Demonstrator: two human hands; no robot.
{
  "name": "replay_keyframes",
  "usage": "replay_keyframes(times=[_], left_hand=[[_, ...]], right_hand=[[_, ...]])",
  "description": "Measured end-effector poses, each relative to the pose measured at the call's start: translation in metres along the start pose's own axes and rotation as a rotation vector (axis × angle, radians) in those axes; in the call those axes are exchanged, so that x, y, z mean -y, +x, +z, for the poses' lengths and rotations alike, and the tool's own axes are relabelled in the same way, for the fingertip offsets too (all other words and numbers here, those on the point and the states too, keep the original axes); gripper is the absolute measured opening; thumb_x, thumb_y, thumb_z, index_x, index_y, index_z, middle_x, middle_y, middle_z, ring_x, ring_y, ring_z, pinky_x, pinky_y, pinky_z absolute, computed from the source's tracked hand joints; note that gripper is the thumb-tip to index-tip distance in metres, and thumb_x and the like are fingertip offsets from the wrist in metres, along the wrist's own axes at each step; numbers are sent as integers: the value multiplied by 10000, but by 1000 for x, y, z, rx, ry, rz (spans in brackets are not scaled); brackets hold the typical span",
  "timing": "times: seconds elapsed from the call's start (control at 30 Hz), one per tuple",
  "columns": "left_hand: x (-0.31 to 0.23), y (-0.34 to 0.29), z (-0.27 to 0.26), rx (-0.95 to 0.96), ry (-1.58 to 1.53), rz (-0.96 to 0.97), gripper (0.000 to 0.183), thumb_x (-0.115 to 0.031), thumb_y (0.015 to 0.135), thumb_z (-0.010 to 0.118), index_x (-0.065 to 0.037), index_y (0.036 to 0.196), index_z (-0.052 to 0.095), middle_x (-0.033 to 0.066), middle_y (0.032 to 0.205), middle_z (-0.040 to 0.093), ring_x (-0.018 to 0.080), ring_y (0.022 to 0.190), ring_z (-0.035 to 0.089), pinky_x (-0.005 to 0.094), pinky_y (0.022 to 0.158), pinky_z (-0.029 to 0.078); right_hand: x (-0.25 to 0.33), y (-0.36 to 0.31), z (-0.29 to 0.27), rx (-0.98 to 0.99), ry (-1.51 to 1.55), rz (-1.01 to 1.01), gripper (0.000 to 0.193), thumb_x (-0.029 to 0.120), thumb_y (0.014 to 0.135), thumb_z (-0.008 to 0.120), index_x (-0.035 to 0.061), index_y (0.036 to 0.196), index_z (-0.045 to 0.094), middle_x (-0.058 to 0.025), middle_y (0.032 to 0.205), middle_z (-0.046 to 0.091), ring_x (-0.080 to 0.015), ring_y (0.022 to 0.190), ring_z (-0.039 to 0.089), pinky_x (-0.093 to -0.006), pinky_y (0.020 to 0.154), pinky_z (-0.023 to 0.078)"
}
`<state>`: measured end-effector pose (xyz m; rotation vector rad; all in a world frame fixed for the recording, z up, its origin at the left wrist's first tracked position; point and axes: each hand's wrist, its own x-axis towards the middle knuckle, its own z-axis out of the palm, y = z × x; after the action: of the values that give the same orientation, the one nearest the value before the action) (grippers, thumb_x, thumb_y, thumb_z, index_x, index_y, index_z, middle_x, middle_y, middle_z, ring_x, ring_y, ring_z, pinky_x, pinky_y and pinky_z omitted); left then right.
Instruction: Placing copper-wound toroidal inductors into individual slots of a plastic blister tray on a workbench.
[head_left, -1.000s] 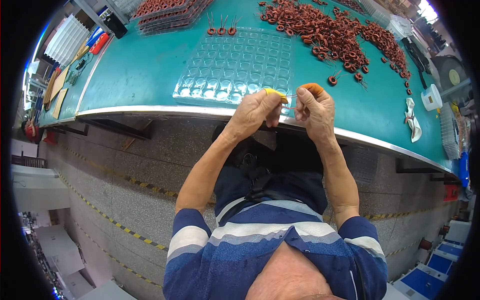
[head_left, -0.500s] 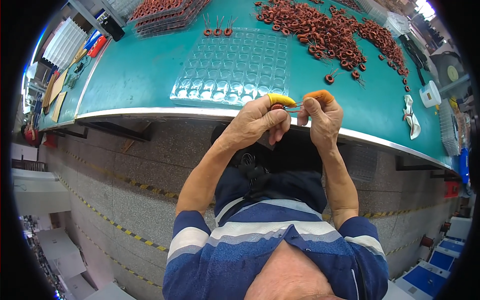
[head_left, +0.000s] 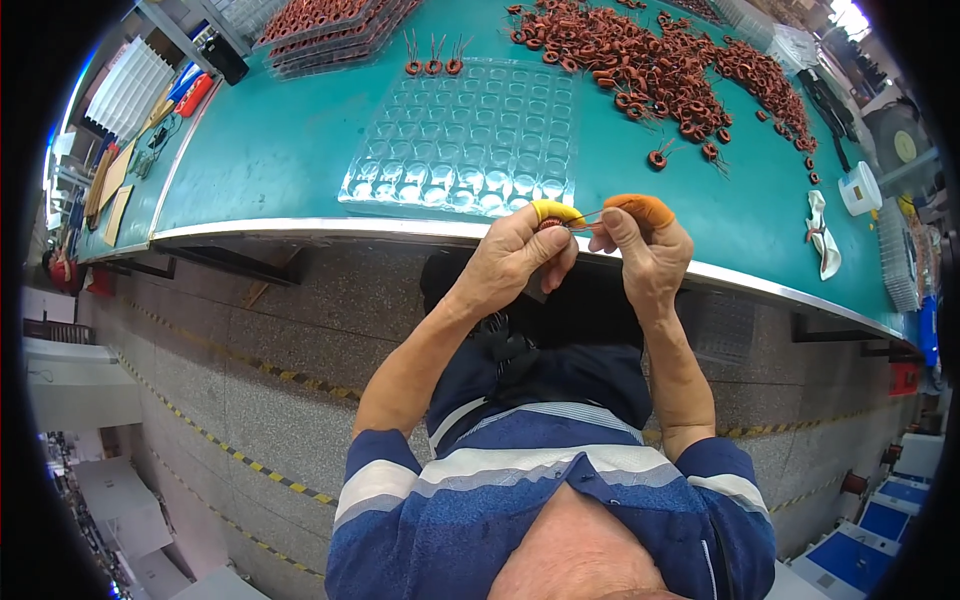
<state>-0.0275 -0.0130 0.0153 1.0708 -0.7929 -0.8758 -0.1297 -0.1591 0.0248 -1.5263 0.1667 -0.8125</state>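
A copper-wound toroid coil [head_left: 551, 225] is pinched between the thumb and yellow-covered forefinger of my left hand [head_left: 517, 248], just over the table's front edge. My right hand [head_left: 648, 245], an orange cover on its forefinger, grips the coil's wire leads [head_left: 588, 222] between thumb and forefinger. The leads stretch from the coil toward the right. Beyond my hands lies a clear plastic tray [head_left: 455, 140] with rows of round pockets. At its far left edge stand three coils [head_left: 433, 67] with their leads upward.
A large heap of coils [head_left: 650, 70] spreads over the far right of the green table [head_left: 270, 150]; a few lie loose nearby. Stacked filled trays [head_left: 335, 35] stand at the back left. A white tub [head_left: 860, 188] and a white cloth [head_left: 822, 238] are at the right.
Both hands stay on the coil and its leads. My left hand has shifted slightly nearer to me, and the right-hand fingers have changed their angle a little.
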Motion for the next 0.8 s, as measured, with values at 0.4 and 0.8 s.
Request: replay_keyframes(times=[0.4, 0.8], left_hand=[[14, 3, 11, -256, -59, 131, 231, -209, 997, 498, -6, 1103, 526, 14, 694, 528, 70, 555, 473, 206, 501, 400], [22, 8, 3, -446, 0, 72, 204, -182, 994, 493, 0, 1071, 542, 13, 691, 546, 68, 543, 498, 207, 471, 397]], right_hand=[[-10, 11, 12, -40, 197, 128, 195, 143, 904, 656, -22, 1008, 648, -91, 793, 676, -119, 647, 603, -224, 597, 472], [-20, 9, 6, -72, -106, 254, 281, 248, 935, 627, -28, 984, 631, -43, 711, 624, -88, 590, 581, -193, 531, 439]])
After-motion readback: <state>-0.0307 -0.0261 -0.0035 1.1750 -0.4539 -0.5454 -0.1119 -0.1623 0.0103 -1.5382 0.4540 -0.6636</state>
